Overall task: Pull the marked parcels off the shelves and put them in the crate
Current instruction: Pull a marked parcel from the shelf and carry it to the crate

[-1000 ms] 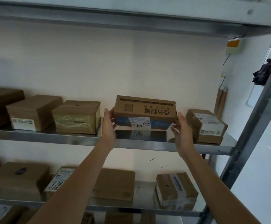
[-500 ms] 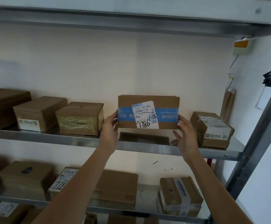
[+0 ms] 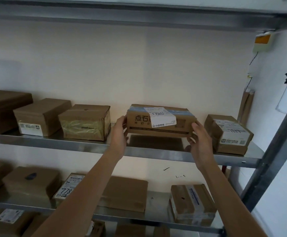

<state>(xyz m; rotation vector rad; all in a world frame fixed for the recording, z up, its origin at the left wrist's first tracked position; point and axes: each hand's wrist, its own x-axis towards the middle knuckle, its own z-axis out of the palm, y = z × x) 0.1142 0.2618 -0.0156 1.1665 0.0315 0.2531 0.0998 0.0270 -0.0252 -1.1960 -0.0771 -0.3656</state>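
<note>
Metal shelving (image 3: pixel 156 152) across the whole view, upper shelf at hand height, lower shelf (image 3: pixel 156 215) beneath, both lined with brown cartons. No crate anywhere in sight. On the upper shelf, from the left: a flat dark carton (image 3: pixel 5 110), a labelled carton (image 3: pixel 40 117), a tape-wrapped carton (image 3: pixel 84 123), then a gap, then a labelled carton at the right end (image 3: pixel 228 134). In that gap, the marked parcel (image 3: pixel 159 120): a wide, low carton with blue tape and a white label bearing handwritten digits, long axis running left to right, parallel to the shelf edge, front face toward the camera. Appears raised just clear of the shelf, its reflection visible on the metal below, though contact at the back edge cannot be ruled out. Left hand (image 3: pixel 120 132) against the parcel's left end, fingers (image 3: pixel 123 119) curled onto the edge; right hand (image 3: pixel 199 135) at the right end, thumb up on the front corner, fingers (image 3: pixel 190 140) tucked under the bottom edge. Parcel thus caught between the two hands, one at each short end, neither nearer than the other. Likely next: straight pull toward the body, clear of the neighbours on both sides, then down to the crate, wherever that stands. On the lower shelf, a carton marked 778 (image 3: pixel 67 187) among others, untouched.
</note>
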